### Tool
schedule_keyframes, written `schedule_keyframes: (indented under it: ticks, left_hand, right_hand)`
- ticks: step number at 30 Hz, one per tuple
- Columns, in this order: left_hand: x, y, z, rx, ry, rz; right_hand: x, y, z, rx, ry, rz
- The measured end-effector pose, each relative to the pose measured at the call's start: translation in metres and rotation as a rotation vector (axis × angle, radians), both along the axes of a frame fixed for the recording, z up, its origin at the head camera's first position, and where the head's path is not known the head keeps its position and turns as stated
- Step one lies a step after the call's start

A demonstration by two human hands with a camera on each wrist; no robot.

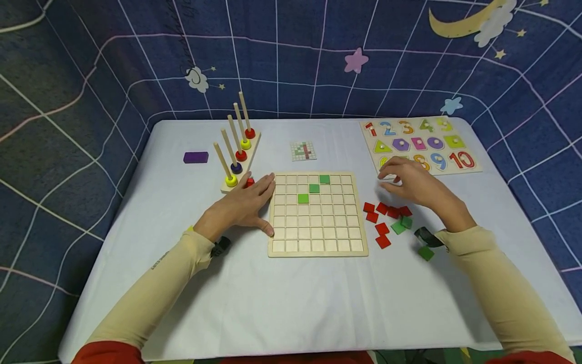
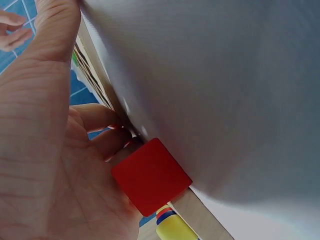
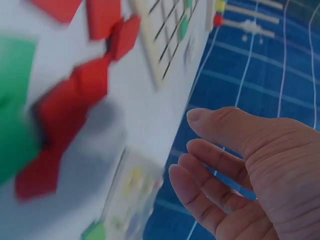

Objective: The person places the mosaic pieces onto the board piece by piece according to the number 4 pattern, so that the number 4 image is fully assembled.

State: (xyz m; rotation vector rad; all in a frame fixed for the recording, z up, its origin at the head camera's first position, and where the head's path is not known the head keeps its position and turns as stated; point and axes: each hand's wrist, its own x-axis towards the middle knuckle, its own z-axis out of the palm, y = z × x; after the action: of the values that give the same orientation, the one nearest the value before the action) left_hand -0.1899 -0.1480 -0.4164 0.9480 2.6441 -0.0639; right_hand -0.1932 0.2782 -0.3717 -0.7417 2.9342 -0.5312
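A square wooden grid board (image 1: 317, 246) lies mid-table, with three green tiles (image 1: 314, 188) in a diagonal line in its cells. My left hand (image 1: 240, 206) rests along the board's left edge, fingers extended and thumb apart. In the left wrist view a red block (image 2: 151, 177) shows close by the left palm. My right hand (image 1: 411, 183) hovers right of the board, above loose tiles, its fingers loosely bent. The right wrist view shows nothing between the right hand's fingers (image 3: 200, 155). Several loose red tiles (image 1: 383, 241) and a few green tiles (image 1: 426, 253) lie below it.
A peg stand (image 1: 254, 151) with coloured rings stands behind my left hand. A purple block (image 1: 195, 157) lies farther left. Behind the board is a small pattern card (image 1: 296, 156). A number-and-shape puzzle board (image 1: 436, 168) lies at the back right.
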Motion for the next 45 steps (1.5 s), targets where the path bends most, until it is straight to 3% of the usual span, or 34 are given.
schedule_keyframes:
  ticks: [15,23,28,36,45]
  left_hand:
    - [0.002,0.001,0.002,0.011,-0.015,0.004]
    - [0.002,0.000,0.003,0.010,-0.023,0.004]
    - [0.002,0.000,0.003,0.007,-0.012,0.000]
    - [0.000,0.001,0.002,0.002,-0.015,0.010]
    - [-0.001,0.002,0.002,-0.004,-0.013,0.011]
  right_hand:
    - [-0.008,0.065,-0.028,0.034,-0.108,-0.260]
    - [-0.010,0.071,-0.042,-0.015,-0.020,-0.245]
    - [-0.011,0.064,-0.040,-0.012,-0.014,-0.241]
    - [-0.007,0.023,-0.024,0.000,-0.050,-0.153]
    - [-0.006,-0.035,-0.019,-0.064,0.063,0.131]
